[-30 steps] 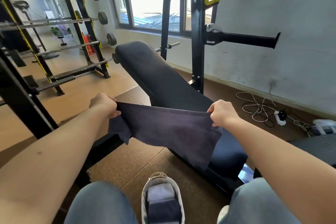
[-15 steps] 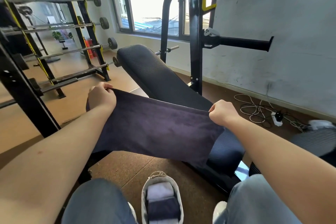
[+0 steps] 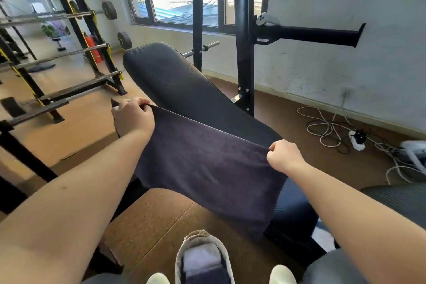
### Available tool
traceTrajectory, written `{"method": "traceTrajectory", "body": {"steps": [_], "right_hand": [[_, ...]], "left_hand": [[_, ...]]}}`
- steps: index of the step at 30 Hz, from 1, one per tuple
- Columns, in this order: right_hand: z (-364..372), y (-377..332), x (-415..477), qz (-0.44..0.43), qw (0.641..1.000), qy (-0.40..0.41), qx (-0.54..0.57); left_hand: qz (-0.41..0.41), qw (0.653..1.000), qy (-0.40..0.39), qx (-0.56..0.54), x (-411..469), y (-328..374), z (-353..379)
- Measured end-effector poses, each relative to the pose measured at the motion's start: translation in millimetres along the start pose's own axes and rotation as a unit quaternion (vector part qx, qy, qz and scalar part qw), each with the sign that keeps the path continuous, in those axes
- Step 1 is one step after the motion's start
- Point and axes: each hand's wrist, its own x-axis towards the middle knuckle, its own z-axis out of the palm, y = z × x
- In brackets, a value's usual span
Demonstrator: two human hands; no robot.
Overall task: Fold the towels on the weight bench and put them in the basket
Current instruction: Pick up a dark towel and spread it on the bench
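Left hand (image 3: 132,115) and right hand (image 3: 284,155) pinch far corners of the dark towel (image 3: 207,163) (perhaps halved); hold taut, match edges.

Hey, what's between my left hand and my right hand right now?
In the head view, the towel spans that stretch: the left hand grips one top corner and the right hand pinches the other, with the cloth hanging below them.
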Motion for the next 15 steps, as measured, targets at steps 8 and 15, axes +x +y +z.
{"method": "traceTrajectory", "body": {"steps": [8, 15], "right_hand": [[31, 21, 72, 0.056, 0.998, 0.017, 0.011], [36, 40, 114, 0.099, 0.995, 0.022, 0.006]], "left_hand": [[0.076, 0.996, -0.043, -0.015, 38, 32, 89], [0.157, 0.980, -0.078, 0.095, 67, 52, 144]]}}
